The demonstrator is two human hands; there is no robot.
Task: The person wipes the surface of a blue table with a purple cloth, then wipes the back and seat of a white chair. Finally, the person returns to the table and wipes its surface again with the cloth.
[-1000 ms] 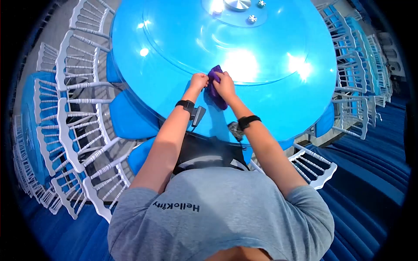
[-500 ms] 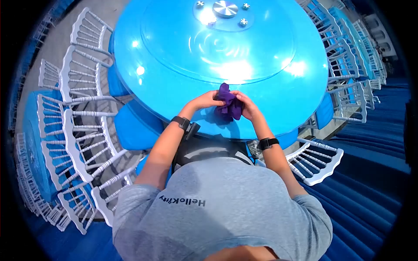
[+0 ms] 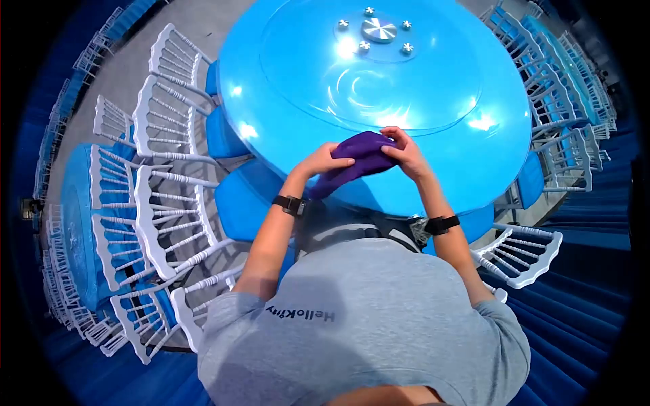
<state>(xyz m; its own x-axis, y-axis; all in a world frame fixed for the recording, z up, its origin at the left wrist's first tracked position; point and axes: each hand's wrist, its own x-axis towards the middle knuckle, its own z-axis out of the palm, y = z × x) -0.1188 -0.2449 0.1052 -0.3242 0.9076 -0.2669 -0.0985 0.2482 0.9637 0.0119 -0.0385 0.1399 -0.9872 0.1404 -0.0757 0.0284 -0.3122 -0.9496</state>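
Before you is a big round bench, its smooth, glossy, bright blue top throwing back glaring white spots of light. A broad, clear round sheet lies on it. Your grey short-sleeved shirt, soft and matte with dark lettering, fills the lower middle. Deep blue fabric falls in long folds at the lower right. White chairs with turned spindles, scalloped top rails and smooth blue seats stand around the bench, and a 2nd blue table shows at the far left.

The purple cloth, soft and creased, is in your 2 hands above the near part of the bench top, partly spread, with a narrower end hanging toward your left forearm. Your left hand is partly closed on its left side, thumb laid across the front and the other fingers mostly hidden. Your right hand is half curled at the upper right corner, thumb on the cloth and fingers bent around the top edge.

Toward the far side of the bench, 1 shiny silver disc with radiating streaks sits among 5 small silver star-patterned pieces. You wear 1 black wristband on each wrist.
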